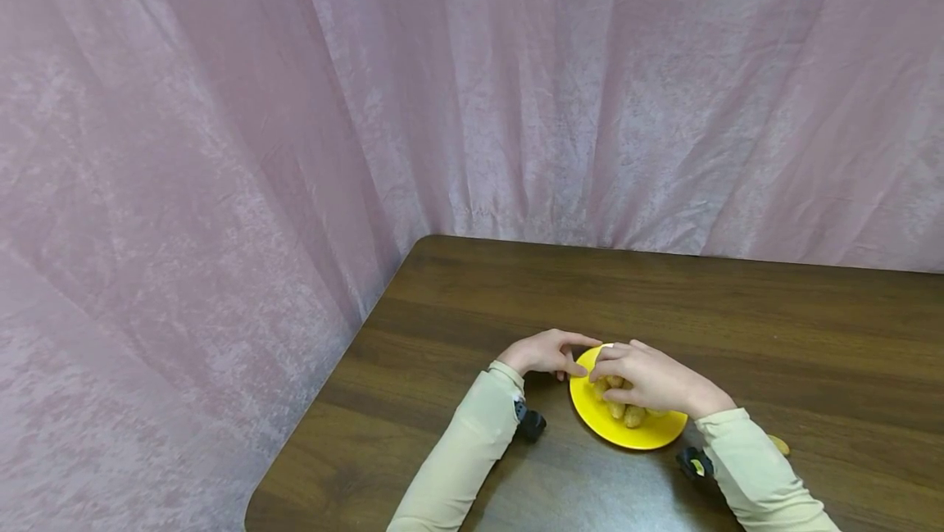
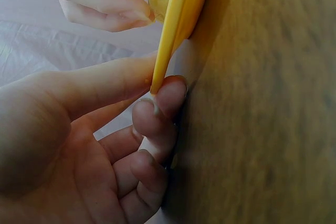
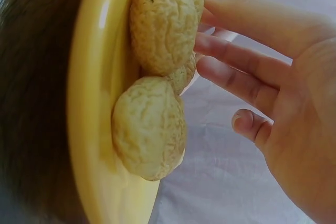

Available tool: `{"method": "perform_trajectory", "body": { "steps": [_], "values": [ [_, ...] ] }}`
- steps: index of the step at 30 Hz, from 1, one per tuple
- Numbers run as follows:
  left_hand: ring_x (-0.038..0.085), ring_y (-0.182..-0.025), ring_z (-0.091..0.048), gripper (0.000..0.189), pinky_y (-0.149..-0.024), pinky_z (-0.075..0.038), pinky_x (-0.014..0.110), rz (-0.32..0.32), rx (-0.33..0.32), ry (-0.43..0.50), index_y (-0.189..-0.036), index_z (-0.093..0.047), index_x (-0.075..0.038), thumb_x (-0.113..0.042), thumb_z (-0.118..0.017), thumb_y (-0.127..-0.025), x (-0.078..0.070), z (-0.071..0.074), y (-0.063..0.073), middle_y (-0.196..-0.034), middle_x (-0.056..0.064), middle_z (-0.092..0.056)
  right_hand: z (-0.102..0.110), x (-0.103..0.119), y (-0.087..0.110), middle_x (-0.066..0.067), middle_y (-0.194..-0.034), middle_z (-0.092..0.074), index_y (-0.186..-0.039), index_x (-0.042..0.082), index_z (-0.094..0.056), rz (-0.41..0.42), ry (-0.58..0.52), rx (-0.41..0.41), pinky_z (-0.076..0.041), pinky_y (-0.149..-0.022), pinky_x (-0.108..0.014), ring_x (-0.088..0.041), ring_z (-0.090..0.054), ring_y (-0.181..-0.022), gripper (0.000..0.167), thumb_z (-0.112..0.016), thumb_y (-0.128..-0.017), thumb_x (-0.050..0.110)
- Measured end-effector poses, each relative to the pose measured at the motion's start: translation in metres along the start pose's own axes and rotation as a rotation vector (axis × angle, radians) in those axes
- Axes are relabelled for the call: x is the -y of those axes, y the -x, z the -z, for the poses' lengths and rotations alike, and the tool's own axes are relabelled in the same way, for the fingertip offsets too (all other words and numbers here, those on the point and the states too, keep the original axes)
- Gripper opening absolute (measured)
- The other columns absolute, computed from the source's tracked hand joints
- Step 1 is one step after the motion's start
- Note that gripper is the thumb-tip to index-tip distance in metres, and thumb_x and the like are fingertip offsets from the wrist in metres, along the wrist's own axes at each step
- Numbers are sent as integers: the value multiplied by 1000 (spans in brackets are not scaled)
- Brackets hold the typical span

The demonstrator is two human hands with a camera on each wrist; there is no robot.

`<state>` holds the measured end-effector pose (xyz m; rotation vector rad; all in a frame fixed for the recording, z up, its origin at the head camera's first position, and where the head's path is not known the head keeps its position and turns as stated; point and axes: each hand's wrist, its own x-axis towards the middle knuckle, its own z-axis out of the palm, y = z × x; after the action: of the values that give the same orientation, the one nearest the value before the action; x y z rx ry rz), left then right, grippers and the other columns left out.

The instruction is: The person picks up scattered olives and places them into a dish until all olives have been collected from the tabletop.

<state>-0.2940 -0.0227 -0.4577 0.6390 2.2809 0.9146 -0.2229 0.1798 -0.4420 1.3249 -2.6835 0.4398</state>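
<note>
A yellow plate (image 1: 606, 427) holds a pile of wrinkled tan, potato-like pieces (image 1: 633, 416). My left hand (image 1: 547, 352) pinches its left rim; in the left wrist view the thumb lies on top and curled fingers (image 2: 171, 96) are underneath. Over the pile arches my right hand (image 1: 660, 379), hiding part of it. Seen from the right wrist, its fairly straight fingers (image 3: 236, 59) meet the far side of an upper piece (image 3: 164, 22). A second piece (image 3: 149, 127) rests below, nearer the plate's edge.
On the brown wooden table (image 1: 472, 294), another tan piece (image 1: 779, 444) lies to the right, partly behind the right sleeve (image 1: 760, 475). A pink curtain (image 1: 531, 97) hangs along the back and left edges. Each wrist carries a small black camera (image 1: 531, 425).
</note>
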Motion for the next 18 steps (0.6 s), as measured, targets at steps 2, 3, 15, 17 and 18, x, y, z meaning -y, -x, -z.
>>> {"method": "perform_trajectory", "body": {
  "steps": [2, 3, 15, 17, 18],
  "values": [
    [14, -58, -52, 53, -56, -44, 20, -1, 0, 0, -140, -53, -28, -17, -68, -90, 0, 0, 0, -68, 2, -56, 0, 0, 0, 8, -97, -66, -101, 17, -72, -5, -6, 4, -40, -75, -27, -7, -58, -91, 17, -74, -84, 21],
    [14, -58, -52, 53, -56, -44, 20, -1, 0, 0, -140, -53, -28, -17, -68, -90, 1, 0, -1, -68, 2, -56, 0, 0, 0, 8, -97, -66, -101, 17, -72, -8, -9, 5, -40, -75, -26, -7, -58, -91, 17, -74, -84, 21],
    [13, -57, -52, 53, -55, -44, 20, 8, -4, 1, -139, -54, -29, -18, -69, -90, 3, -1, -4, -66, 2, -55, 14, -8, 10, 11, -95, -64, -101, 22, -71, -67, -48, 22, -41, -77, -30, -10, -58, -89, 15, -72, -86, 21],
    [13, -57, -52, 52, -55, -44, 20, 13, -5, 3, -138, -54, -29, -18, -69, -90, 3, -1, -4, -66, 2, -55, 17, -9, 13, 11, -96, -65, -101, 22, -71, -86, -42, 20, -42, -78, -32, -11, -59, -90, 15, -72, -86, 21],
    [13, -57, -52, 52, -55, -44, 20, 14, -5, 1, -138, -54, -29, -18, -69, -90, 3, -1, -4, -66, 2, -55, 18, -10, 14, 11, -97, -65, -101, 23, -71, -96, -37, 17, -42, -79, -33, -11, -59, -90, 16, -73, -86, 21]
  ]
}}
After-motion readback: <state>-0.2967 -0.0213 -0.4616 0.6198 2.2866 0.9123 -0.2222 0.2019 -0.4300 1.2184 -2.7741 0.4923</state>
